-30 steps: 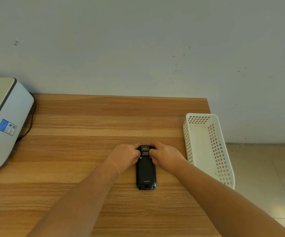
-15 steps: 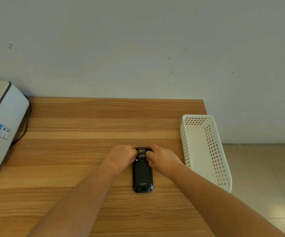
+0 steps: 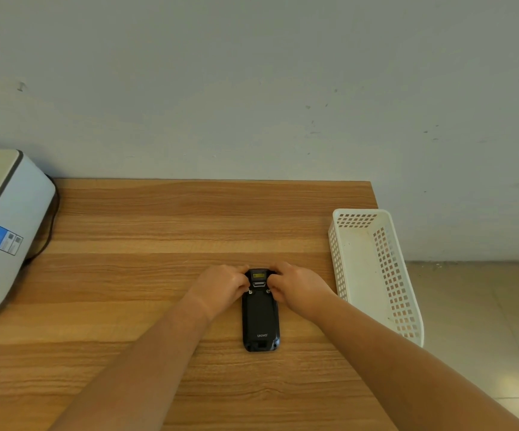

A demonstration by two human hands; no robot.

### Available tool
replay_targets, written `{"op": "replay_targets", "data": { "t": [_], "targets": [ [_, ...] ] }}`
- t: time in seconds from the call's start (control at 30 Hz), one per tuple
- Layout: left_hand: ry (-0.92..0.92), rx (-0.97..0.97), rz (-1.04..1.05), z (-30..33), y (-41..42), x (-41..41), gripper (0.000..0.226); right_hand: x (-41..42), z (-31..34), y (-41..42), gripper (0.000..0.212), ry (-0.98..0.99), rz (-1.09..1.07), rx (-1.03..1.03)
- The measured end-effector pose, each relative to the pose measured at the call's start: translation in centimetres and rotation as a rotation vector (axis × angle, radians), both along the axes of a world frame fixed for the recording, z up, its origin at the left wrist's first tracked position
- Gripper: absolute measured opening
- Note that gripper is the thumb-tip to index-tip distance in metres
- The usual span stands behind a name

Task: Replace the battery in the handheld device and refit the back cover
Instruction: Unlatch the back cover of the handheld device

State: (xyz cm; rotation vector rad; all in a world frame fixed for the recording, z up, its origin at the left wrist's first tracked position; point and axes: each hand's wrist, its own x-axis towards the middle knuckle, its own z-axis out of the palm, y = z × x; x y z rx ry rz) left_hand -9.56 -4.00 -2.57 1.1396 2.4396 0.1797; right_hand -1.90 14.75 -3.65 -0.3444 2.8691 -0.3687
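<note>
A black handheld device [image 3: 260, 315] lies face down on the wooden table [image 3: 158, 231], its back cover on and a small yellowish window at its far end. My left hand [image 3: 221, 286] grips the left side of the device's far end. My right hand [image 3: 298, 287] grips the right side of that same end. The thumbs of both hands rest near two small round latches on the back cover. No separate battery is visible.
A white perforated plastic basket [image 3: 373, 275] sits at the table's right edge, partly overhanging it. A white machine [image 3: 0, 231] with a blue label and a dark cable stands at the left. A wall runs behind the table, and tiled floor lies to the right.
The hands stay on the far end of the device with small finger shifts. The view has shifted slightly, so the device sits a little further left in the frame.
</note>
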Motion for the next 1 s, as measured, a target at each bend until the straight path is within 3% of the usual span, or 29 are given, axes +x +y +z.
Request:
{"op": "replay_targets", "data": {
  "t": [0.3, 0.7, 1.0],
  "targets": [
    [0.005, 0.017, 0.031, 0.0, 0.1, 0.2, 0.029, 0.2, -0.6, 0.0, 0.014, 0.070, -0.003, -0.059],
    [-0.009, 0.027, 0.073, -0.2, 0.1, 0.4, 0.029, -0.8, -0.7, -0.4, 0.026, 0.027, -0.036, -0.004],
    [-0.025, 0.060, 0.119, -0.2, 0.1, 0.6, 0.027, 0.0, -0.4, 0.3, 0.024, -0.060, -0.095, -0.101]
  ]
}}
